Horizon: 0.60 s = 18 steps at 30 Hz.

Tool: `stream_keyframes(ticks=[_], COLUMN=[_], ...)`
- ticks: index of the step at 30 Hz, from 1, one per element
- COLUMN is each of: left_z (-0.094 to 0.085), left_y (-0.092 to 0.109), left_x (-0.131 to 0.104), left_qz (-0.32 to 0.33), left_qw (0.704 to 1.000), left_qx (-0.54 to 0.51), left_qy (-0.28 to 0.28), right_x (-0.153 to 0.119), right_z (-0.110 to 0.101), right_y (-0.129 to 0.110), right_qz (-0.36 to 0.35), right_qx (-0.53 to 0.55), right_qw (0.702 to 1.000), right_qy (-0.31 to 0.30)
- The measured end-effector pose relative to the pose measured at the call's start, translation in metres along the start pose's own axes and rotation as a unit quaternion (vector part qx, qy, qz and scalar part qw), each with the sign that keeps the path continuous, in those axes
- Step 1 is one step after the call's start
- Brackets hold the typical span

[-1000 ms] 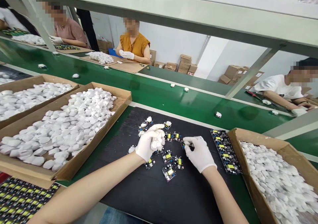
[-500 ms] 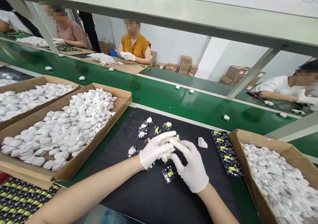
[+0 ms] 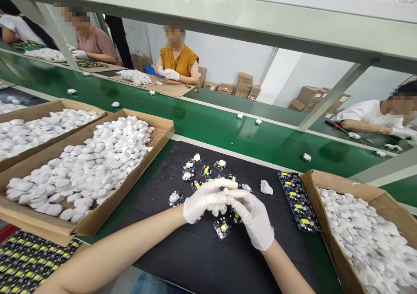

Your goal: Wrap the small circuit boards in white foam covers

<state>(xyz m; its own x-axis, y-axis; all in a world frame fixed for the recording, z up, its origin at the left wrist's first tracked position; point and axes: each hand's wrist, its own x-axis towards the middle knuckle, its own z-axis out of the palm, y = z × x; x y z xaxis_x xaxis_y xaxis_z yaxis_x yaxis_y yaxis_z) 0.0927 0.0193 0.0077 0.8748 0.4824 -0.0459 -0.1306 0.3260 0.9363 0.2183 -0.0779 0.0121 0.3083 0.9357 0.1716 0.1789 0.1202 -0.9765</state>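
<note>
My left hand point(image 3: 203, 201) and my right hand point(image 3: 256, 219), both in white gloves, meet over the black mat point(image 3: 192, 259). Their fingers are bent and pressed together at the tips. Whatever sits between them is hidden by the white fingers. Just below is a small circuit board point(image 3: 223, 228) with a yellow part, lying flat. Another board point(image 3: 235, 217) is partly covered by my right hand. Beyond the hands lie several more boards, some topped with a white putty-like lump point(image 3: 186, 176). A loose white lump point(image 3: 266, 187) rests to the right, and a smaller one point(image 3: 246, 188) lies behind my fingers.
Cardboard trays of white lumps stand left point(image 3: 130, 182) and right point(image 3: 355, 185). A strip of joined boards point(image 3: 298, 203) lies beside the right tray. Across the back runs a green belt point(image 3: 208, 118) carrying lump-topped boards. Co-workers sit beyond it. A metal beam point(image 3: 208, 14) spans overhead.
My fingers have drawn closer together, and the right fingers now touch the left ones. More boards and a small white lump show behind them. Pieces on the green belt have shifted right.
</note>
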Motion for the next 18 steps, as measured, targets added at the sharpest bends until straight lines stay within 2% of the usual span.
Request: stream_keyframes(ticks=[4, 9, 14, 18], left_z=[0.003, 0.004, 0.001, 0.001], left_y=[0.001, -0.001, -0.002, 0.001], left_x=[-0.002, -0.001, 0.003, 0.002], left_qz=[0.029, 0.056, 0.052, 0.071], left_qw=[0.999, 0.998, 0.997, 0.992], left_qx=[0.03, 0.023, -0.002, -0.015], left_qy=[0.031, 0.035, 0.065, 0.108], right_x=[0.001, -0.001, 0.001, 0.006], right_z=[-0.001, 0.0, 0.005, 0.007], right_y=[0.007, 0.021, 0.014, 0.009], right_qz=[-0.006, -0.043, -0.011, 0.047], right_qx=[0.029, -0.048, 0.019, 0.073], right_qw=[1.0, 0.998, 0.999, 0.995], right_qy=[0.005, 0.01, 0.034, 0.04])
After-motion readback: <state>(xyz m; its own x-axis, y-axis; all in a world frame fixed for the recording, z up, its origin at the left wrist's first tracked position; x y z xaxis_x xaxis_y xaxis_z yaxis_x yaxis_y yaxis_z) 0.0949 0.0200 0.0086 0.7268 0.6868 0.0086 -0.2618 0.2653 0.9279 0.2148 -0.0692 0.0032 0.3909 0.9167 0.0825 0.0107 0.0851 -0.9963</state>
